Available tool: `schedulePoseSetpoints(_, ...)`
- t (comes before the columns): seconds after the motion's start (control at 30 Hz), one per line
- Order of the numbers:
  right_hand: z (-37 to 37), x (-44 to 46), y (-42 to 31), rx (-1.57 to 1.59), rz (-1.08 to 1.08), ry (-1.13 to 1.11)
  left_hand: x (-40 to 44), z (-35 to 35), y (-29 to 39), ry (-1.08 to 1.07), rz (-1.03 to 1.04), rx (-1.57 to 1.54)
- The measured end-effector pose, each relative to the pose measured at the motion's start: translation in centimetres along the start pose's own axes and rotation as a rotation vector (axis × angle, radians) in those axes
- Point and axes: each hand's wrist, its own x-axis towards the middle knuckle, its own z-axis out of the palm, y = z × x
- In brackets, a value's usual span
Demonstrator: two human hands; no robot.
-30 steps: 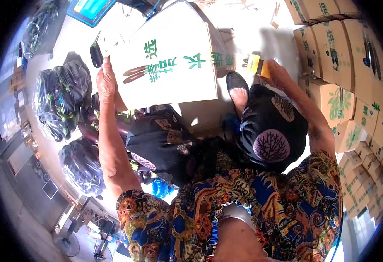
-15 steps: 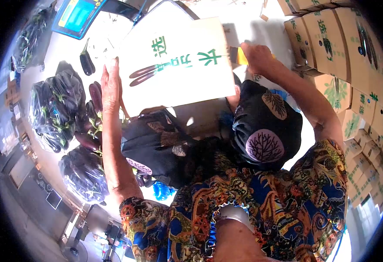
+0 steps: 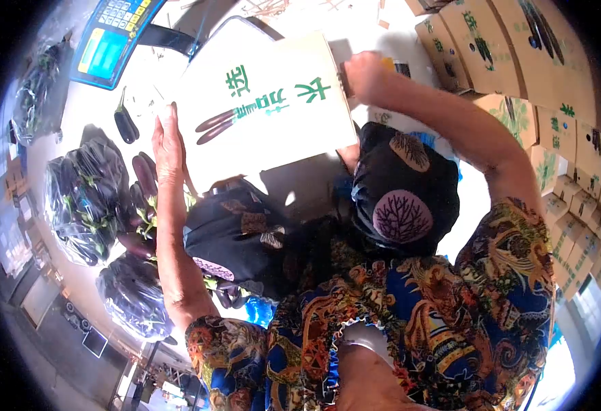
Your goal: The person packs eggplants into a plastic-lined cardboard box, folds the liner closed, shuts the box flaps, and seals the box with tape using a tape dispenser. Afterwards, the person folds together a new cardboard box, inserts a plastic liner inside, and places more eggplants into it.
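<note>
A cardboard carton [image 3: 280, 130] with green lettering and a printed picture of two eggplants lies with its closed printed face up in front of me. My left hand [image 3: 168, 144] rests along its left side, fingers stretched out. Against the right edge, my right hand [image 3: 367, 77] is closed, slightly blurred, around what looks like a tape dispenser [image 3: 401, 68]; only small yellow and dark parts of it show. The hand hides the rest. Whether tape lies on the right side cannot be seen.
A scale display [image 3: 105, 51] stands at the upper left. Bagged eggplants [image 3: 85, 198] and loose eggplants [image 3: 126, 123] lie left of the carton. Stacked cartons [image 3: 489, 51] rise on the right. Dark patterned sleeve covers [image 3: 410, 185] bunch up below the carton.
My right hand has turned and moved left and slightly up, against the carton's right edge. The yellow tool now shows on the hand's right side. The whole view has shifted a little.
</note>
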Motion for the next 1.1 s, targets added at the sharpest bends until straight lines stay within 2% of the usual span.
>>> schedulePoseSetpoints(0.1, 1.9, -0.2, 0.3, 0.564, 0.343, -0.037, -0.3, 0.8, 1.1, -0.044, 0.037, 0.044)
schedulePoseSetpoints(0.13, 3.1, 1.1, 0.4, 0.424, 0.241, -0.106, -0.5, 1.1, 1.3, -0.061, 0.083, 0.056)
schedulePoseSetpoints(0.2, 4.0, 3.4, 0.3, 0.148, 0.02, -0.195, 0.1, 0.8, 1.0, -0.055, 0.044, 0.059)
schedulePoseSetpoints(0.27, 3.9, 1.5, 1.8, 0.601, 0.172, -0.063, 0.1, 1.1, 1.4, -0.016, -0.035, 0.095)
schedulePoseSetpoints(0.3, 6.4, 2.1, 1.6, 0.537, 0.158, 0.016, 0.4, 1.2, 1.3, -0.001, -0.069, 0.11)
schedulePoseSetpoints(0.33, 7.7, 2.4, 1.1, 0.47, 0.149, 0.095, 1.3, 1.3, -0.1, -0.017, 0.039, 0.045)
schedulePoseSetpoints(0.37, 9.4, 2.6, 0.7, 0.381, 0.06, 0.091, 2.6, 0.8, -1.3, -0.032, 0.045, -0.005)
schedulePoseSetpoints(0.43, 8.0, 1.1, -0.6, 0.24, -0.013, -0.179, 1.9, 0.8, -1.1, -0.097, -0.005, -0.078)
schedulePoseSetpoints(0.47, 4.5, 1.3, -0.1, 0.161, -0.004, -0.403, 1.9, 0.6, -1.1, -0.126, -0.02, -0.111)
schedulePoseSetpoints(0.5, 3.8, 1.0, 0.7, 0.216, 0.111, -0.427, 2.2, 0.5, -0.8, -0.081, -0.02, 0.101)
schedulePoseSetpoints(0.6, 7.2, 0.2, 2.9, 0.099, 0.261, 0.075, 3.9, -0.2, -3.8, -0.05, 0.036, 0.07)
schedulePoseSetpoints(0.63, 8.0, 0.6, 2.8, 0.205, 0.268, 0.303, 3.1, 0.2, -2.5, -0.077, -0.026, -0.068)
schedulePoseSetpoints(0.73, 6.5, 1.2, 1.0, 1.649, 0.318, 0.222, 0.4, 1.7, 1.1, -0.164, -0.223, -0.477)
schedulePoseSetpoints(0.77, 11.0, 2.9, -0.3, 1.861, 0.164, 0.299, 1.7, 0.7, -1.7, -0.285, -0.232, -0.647)
schedulePoseSetpoints(0.8, 11.1, 2.9, -1.3, 2.061, 0.124, 0.255, 2.1, 0.7, -2.6, -0.29, -0.213, -0.67)
schedulePoseSetpoints(0.9, 10.3, 2.6, -3.7, 2.357, 0.064, 0.161, 2.0, 0.7, -3.5, -0.238, -0.222, -0.606)
schedulePoseSetpoints(1.1, 9.9, 2.7, -5.2, 2.509, 0.029, 0.131, -4.9, -1.5, -5.6, -0.139, -0.343, -0.458)
